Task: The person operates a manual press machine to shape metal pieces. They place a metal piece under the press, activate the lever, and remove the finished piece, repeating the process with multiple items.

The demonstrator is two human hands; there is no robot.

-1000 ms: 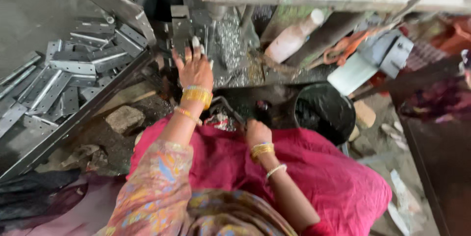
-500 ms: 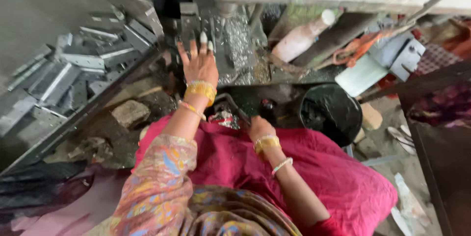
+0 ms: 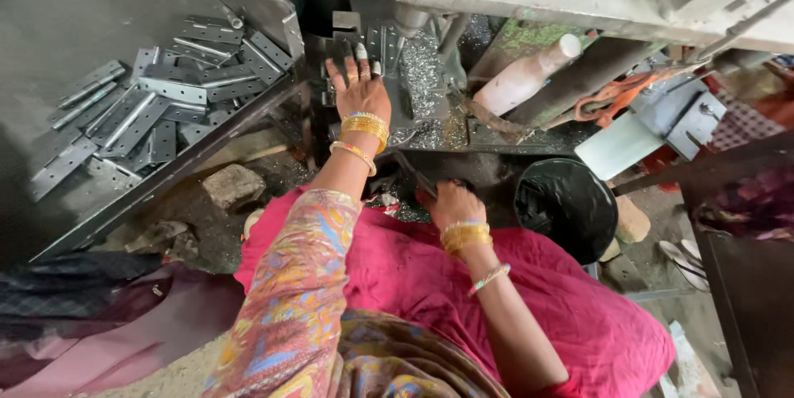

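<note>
Pale plastic bottle (image 3: 523,75) leans right of left hand (image 3: 357,92).

Grey metal hinge (image 3: 376,44) flat on machine bed; shavings around.

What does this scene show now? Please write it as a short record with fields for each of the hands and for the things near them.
left hand: stretched forward, fingers spread, resting on a metal piece on the machine bed
right hand: low, near the lap, closed around a dark bar
tray: on the left, holds a pile of flat perforated metal hinges
bottle: pale, lying tilted behind the machine
bucket: black, to the right of the right hand
</note>
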